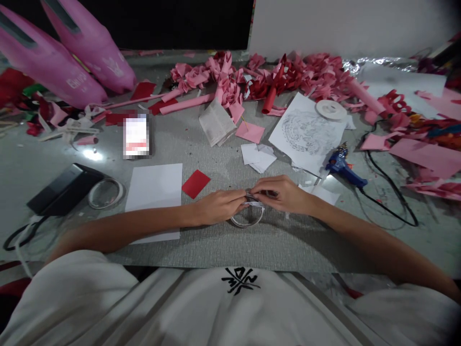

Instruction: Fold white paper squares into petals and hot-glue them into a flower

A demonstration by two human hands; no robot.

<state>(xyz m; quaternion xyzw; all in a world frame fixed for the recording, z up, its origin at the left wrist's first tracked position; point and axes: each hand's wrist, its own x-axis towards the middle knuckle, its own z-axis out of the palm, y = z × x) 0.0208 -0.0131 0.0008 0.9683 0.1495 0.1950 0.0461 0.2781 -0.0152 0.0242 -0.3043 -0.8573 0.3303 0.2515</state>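
Note:
Near the front of the table, a thin white ring (248, 225) stands out below my fingers, with small white strips or folds bunched at its far edge. My left hand (221, 205) is closed on the left side of that far edge. From the right, my right hand (284, 193) pinches at the same spot, its fingertips almost meeting the left ones. Exactly what lies between the fingertips is hidden. Left of my hands are a red paper piece (196, 183) and a white sheet (154, 187), partly under my left forearm.
A blue glue gun (345, 168) with a black cord lies at right. Beyond are a printed drawing (306, 132), a white spool (330, 109) and heaped pink paper flowers (230, 89). At left sit another ring (105, 193), a black device (65, 187) and pink bottles (68, 67).

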